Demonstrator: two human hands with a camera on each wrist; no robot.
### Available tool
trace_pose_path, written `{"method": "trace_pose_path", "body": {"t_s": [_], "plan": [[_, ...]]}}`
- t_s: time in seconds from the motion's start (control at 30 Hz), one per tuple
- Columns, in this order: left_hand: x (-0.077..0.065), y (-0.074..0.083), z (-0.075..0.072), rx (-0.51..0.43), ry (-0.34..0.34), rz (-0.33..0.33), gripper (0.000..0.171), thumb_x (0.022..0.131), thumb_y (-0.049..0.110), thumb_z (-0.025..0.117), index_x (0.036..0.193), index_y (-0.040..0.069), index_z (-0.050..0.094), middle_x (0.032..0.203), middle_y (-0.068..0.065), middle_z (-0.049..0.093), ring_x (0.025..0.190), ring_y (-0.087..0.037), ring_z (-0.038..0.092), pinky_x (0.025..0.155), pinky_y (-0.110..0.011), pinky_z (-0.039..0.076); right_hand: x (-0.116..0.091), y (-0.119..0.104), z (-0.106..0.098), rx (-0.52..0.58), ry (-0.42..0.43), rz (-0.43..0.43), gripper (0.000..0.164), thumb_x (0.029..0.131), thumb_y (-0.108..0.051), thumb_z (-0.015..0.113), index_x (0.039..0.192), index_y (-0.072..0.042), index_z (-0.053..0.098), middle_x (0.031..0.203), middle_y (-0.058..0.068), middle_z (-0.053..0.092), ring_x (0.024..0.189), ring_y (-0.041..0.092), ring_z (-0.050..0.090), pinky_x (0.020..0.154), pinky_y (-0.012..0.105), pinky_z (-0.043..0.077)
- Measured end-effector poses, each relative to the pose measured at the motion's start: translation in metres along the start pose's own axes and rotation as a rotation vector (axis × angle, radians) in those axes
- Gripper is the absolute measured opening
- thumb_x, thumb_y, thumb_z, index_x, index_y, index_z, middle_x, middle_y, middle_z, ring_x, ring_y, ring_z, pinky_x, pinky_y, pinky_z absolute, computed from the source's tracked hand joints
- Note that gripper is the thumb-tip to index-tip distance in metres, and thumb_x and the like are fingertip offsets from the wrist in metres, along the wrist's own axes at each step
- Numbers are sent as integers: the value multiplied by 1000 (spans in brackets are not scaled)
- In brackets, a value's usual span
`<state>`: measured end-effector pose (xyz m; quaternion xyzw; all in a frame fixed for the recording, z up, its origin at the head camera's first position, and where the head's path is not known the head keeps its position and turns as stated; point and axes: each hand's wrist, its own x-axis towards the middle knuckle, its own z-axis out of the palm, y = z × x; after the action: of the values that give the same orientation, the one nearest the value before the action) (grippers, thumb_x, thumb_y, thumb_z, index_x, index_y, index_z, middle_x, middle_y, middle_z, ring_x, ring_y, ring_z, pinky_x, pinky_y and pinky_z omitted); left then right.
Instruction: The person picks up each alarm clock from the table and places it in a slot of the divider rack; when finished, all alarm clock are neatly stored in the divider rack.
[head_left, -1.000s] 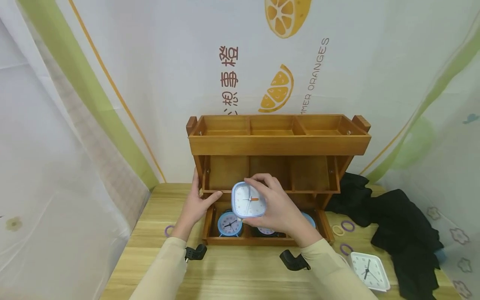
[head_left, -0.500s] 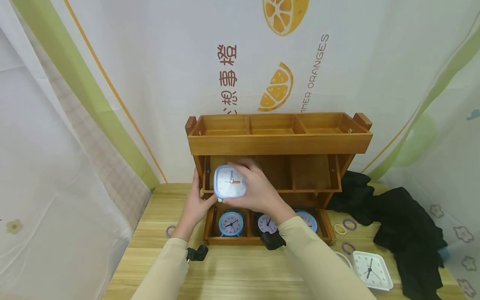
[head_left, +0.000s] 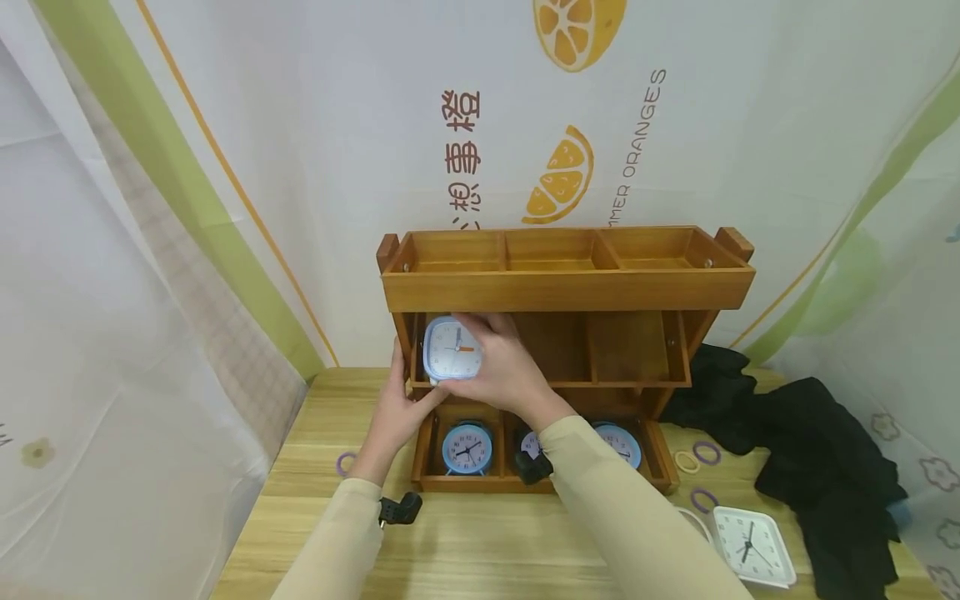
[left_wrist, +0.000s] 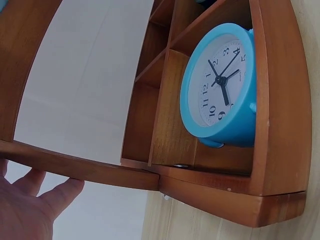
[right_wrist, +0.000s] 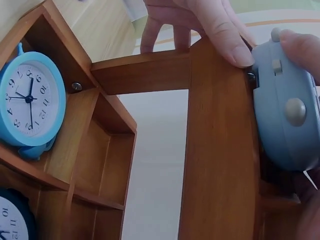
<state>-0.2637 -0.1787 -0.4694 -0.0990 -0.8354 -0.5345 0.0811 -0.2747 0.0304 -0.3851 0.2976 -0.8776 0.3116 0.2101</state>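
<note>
A pale blue square alarm clock (head_left: pixel 450 346) is gripped between the thumb and fingers of my right hand (head_left: pixel 508 373). It sits at the left compartment of the middle tier of a tiered wooden box (head_left: pixel 562 292), tilted back with its dial outward. In the right wrist view the clock's side (right_wrist: pixel 280 105) lies just behind the tier's front wall. My left hand (head_left: pixel 396 408) holds the box's left side, its thumb on the front wall and its fingers (left_wrist: pixel 62 195) against the side strut. Below, the bottom tier holds blue round clocks (head_left: pixel 467 450) and a dark-rimmed clock (head_left: pixel 529 444).
A white square clock (head_left: pixel 752 546) lies at the table's right, near purple rings (head_left: pixel 707 452), a yellow ring (head_left: pixel 686 462) and crumpled black cloth (head_left: pixel 802 458). Another purple ring (head_left: pixel 344 463) is at the left. A printed curtain (head_left: pixel 337 150) hangs behind the box.
My right hand has carried the square alarm clock left and up, from in front of the box to the middle tier's left compartment. My left hand has stayed on the box's side.
</note>
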Motion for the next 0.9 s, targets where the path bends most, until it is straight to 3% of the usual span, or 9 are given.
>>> {"method": "trace_pose_path", "body": {"t_s": [0.1,0.23,0.43,0.6,0.9], "plan": [[0,-1,0,6,6,0,115,94,45,78,167,35,-10,174,-9,12,155,-39,25,111,-63,42,5,1,5,-20,0,-2,106,69,-45,98,158,-17,48,159,10,39,137,29,45,110,47,47],[1,-2,0,-16,-1,18,113,94,44,78,166,41,-9,174,-6,15,154,-38,28,109,-62,45,9,2,10,-17,-22,35,109,68,-46,99,160,-22,45,163,8,34,139,30,42,112,46,46],[2,-2,1,-46,-5,40,112,94,40,80,165,47,-6,171,-5,24,152,-36,34,105,-61,49,11,3,15,-81,-101,88,107,75,-52,92,163,-19,40,166,11,29,146,31,36,120,52,35],[3,0,1,-26,-2,45,112,93,42,80,165,48,-6,172,-3,21,154,-36,31,111,-63,42,12,4,16,-134,-118,66,109,78,-53,91,164,-17,36,169,10,24,153,29,28,123,56,28],[1,-2,0,-37,-5,39,113,94,41,80,165,47,-8,174,-1,13,156,-39,24,106,-67,43,7,6,17,-62,-107,50,108,73,-51,94,162,-20,41,167,8,27,150,28,30,122,54,32]]}}
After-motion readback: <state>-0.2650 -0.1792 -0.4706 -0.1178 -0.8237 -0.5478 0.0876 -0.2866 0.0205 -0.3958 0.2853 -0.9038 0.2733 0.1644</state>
